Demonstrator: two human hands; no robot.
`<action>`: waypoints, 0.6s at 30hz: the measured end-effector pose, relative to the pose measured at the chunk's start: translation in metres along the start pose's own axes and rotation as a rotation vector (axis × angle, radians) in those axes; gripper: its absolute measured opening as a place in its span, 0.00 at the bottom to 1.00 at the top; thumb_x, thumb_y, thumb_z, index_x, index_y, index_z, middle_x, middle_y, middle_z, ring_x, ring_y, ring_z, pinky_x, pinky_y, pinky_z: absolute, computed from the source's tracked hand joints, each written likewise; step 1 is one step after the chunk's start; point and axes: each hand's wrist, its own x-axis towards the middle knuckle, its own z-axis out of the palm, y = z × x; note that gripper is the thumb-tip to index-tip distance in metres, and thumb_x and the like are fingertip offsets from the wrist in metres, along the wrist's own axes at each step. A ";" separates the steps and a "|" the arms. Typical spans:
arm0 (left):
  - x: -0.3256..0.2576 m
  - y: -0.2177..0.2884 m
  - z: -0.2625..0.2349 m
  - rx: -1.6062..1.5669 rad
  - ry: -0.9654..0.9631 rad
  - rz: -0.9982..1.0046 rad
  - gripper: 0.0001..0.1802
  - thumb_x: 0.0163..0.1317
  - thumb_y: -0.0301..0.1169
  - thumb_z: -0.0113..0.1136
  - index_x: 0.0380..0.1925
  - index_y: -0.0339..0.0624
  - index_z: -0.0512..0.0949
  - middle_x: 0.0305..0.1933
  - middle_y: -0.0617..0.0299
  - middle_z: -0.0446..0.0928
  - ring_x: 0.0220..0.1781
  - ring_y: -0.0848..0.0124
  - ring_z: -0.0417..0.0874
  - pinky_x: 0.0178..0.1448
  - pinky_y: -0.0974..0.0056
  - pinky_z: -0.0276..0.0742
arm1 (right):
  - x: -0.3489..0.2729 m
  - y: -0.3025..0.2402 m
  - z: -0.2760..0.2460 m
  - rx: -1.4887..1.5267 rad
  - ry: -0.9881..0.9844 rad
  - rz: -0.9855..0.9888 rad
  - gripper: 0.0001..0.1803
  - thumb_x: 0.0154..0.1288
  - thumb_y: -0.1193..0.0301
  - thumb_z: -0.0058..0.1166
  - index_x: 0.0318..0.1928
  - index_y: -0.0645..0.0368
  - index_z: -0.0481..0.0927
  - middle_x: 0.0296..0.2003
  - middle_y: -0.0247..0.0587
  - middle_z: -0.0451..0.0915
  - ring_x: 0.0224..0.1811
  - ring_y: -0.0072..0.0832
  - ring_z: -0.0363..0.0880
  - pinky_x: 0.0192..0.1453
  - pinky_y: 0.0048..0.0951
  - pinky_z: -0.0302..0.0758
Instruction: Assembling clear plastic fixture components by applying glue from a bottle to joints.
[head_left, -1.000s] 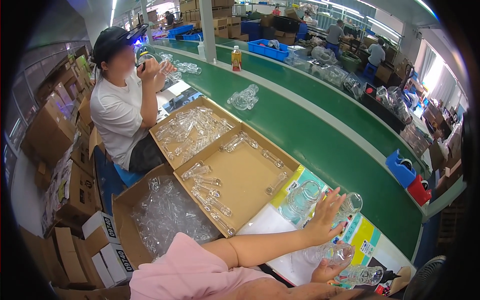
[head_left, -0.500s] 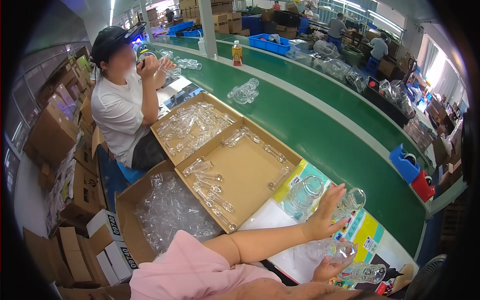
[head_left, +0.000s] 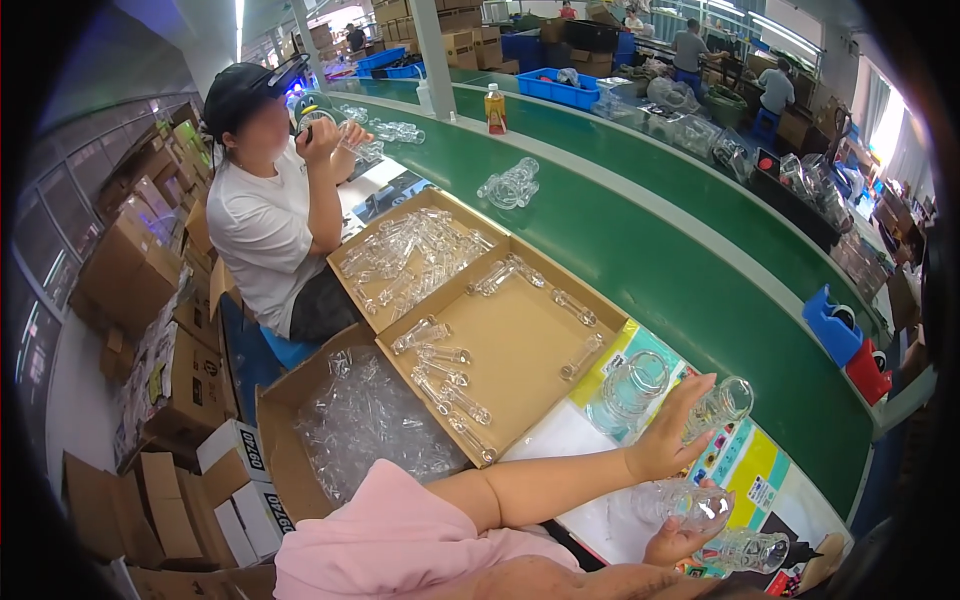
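My left hand [head_left: 668,440] reaches across the table from a pink sleeve, fingers stretched out and apart. Its fingers are beside an upright clear glass vessel [head_left: 728,402]; whether they touch it I cannot tell. Lower down, my right hand [head_left: 672,543] is closed round another clear glass vessel [head_left: 688,506], which is tilted on its side. A further glass piece [head_left: 745,551] lies just beyond that hand, partly hidden by it. To the left of my left hand stands a wide clear glass vessel [head_left: 628,392] on the printed sheets.
A shallow cardboard tray [head_left: 520,370] holds several small glass tubes; another tray [head_left: 395,262] is heaped with them. A box [head_left: 275,420] contains plastic-wrapped pieces. Beyond lies a green conveyor [head_left: 640,270] with a glass piece [head_left: 510,184]. A co-worker [head_left: 262,210] sits at the left holding glass.
The whole view has shifted slightly, so everything sits further right in the picture. My left hand stays stretched out beside the glass vessel, and my right hand keeps its hold.
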 end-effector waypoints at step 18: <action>0.006 0.018 -0.006 0.204 -0.155 0.145 0.30 0.56 0.28 0.52 0.61 0.44 0.62 0.70 0.51 0.52 0.72 0.50 0.47 0.72 0.46 0.37 | -0.002 0.005 -0.004 -0.073 -0.047 -0.005 0.53 0.56 0.41 0.52 0.67 0.65 0.44 0.59 0.55 0.60 0.61 0.43 0.60 0.64 0.43 0.57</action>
